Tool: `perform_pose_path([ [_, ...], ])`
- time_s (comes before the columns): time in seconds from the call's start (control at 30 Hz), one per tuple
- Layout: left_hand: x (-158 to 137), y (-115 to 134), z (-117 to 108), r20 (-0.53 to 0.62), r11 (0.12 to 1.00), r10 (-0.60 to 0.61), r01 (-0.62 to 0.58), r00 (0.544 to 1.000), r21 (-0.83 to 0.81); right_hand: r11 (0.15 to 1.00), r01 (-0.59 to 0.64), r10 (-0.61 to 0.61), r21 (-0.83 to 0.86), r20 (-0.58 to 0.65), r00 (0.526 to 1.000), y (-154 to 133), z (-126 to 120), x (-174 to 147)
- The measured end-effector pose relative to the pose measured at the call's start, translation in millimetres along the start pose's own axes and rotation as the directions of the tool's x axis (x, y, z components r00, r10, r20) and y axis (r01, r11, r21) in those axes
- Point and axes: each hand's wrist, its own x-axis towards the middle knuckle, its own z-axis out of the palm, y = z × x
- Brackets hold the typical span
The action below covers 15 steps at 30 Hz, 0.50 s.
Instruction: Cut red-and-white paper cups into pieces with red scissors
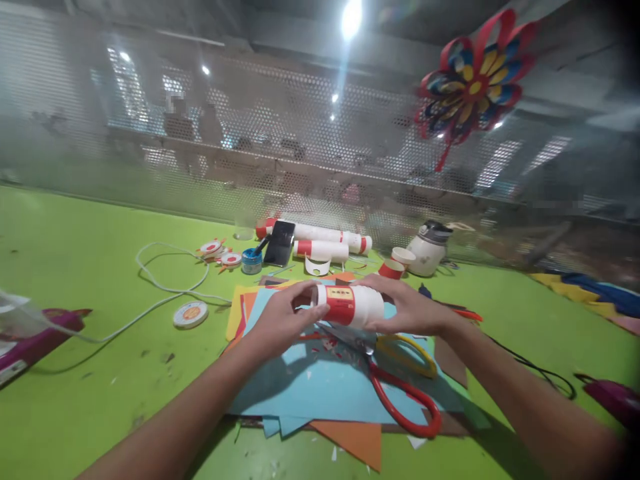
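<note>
Between my two hands lies a white paper cup (367, 305) with a red band and a small yellow label, held on its side above the paper. My left hand (287, 310) closes on its left end with thumb and fingers. The fingers of my right hand (405, 305) wrap round the right end, where stacked rims seem to show. Beneath it, scissors (400, 400) with one red and one yellow handle loop rest on light blue paper sheets (300, 393). Tiny red and white scraps are scattered near the blades.
Behind my hands lie white-and-red paper tubes (320, 251), a black phone (280, 243), a blue paint jar (251, 261) and small paper cups (391, 269). A kettle-like jug (429, 250) stands right of them. A tape roll (191, 314) and a white cable (145, 317) are at left.
</note>
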Motion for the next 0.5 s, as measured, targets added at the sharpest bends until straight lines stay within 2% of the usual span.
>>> perform_pose_path([
  [0.23,-2,3,-4,0.018,0.987,-0.077,0.078,0.997,-0.137,0.998,-0.023,0.022,0.052,0.027,0.999,-12,-4,2],
  [0.37,-5,8,-1,0.004,0.975,-0.108,0.107,0.994,-0.196,0.995,-0.064,0.065,0.083,-0.010,0.998,-20,1,4],
  [0.5,-4,10,0,-0.061,0.979,-0.131,0.119,0.990,-0.163,0.996,-0.077,0.080,0.054,-0.055,0.995,-24,3,4],
])
